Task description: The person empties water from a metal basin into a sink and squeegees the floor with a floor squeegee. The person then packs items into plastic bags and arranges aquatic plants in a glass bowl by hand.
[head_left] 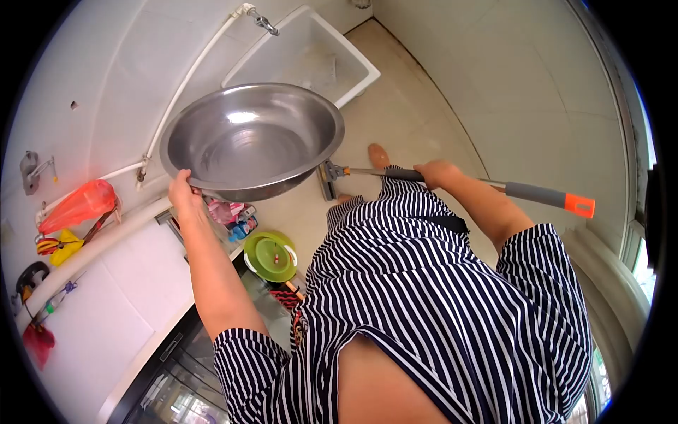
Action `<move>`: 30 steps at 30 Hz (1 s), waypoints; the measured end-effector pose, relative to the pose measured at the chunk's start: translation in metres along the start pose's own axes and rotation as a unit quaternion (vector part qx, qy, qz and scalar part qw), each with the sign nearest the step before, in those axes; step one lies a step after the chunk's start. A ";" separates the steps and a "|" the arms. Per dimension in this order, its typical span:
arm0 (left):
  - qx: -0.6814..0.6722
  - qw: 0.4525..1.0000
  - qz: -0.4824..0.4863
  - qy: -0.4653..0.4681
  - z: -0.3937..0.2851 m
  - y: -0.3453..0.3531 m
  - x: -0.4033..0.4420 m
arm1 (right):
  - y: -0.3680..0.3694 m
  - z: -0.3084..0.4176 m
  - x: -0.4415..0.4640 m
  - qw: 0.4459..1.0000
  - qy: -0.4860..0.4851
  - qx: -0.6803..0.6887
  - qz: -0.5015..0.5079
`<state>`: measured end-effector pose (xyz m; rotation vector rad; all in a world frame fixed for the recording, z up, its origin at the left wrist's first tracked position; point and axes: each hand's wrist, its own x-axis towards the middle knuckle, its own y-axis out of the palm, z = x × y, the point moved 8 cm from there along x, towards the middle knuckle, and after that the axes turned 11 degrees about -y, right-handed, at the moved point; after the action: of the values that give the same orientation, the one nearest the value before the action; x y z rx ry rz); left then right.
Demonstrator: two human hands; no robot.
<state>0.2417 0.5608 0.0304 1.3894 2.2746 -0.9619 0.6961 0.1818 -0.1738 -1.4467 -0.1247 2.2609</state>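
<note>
A large stainless steel basin (254,145) hangs tilted in front of me, its shiny inside facing up with nothing in it. My left hand (183,191) is closed on the basin's near left rim. In my right hand (439,174) is the long handle of a mop (519,189), held roughly level across my body. The handle has grey grips and an orange end cap at the right. The mop's head (327,181) shows only partly, just past the basin's right edge, and cannot be made out fully.
Beyond the basin stands a white sink (360,67) under a wall tap (265,25). A green tub (270,256) and packaged goods (236,218) sit low at the left. A red plastic bag (81,206) hangs on the left wall pipe. A wall (522,63) rises at the right.
</note>
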 end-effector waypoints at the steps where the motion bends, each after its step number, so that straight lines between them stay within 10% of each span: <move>1: -0.001 1.000 0.008 -0.003 0.001 0.000 0.003 | -0.002 0.002 -0.001 1.000 0.002 0.002 -0.003; 30: -0.077 0.990 0.058 -0.100 0.046 0.008 0.064 | -0.028 0.020 0.022 0.998 0.021 0.027 -0.053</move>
<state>0.2137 0.5748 -0.0423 1.2839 2.0500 -0.8287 0.6800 0.2193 -0.1747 -1.4258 -0.1228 2.1317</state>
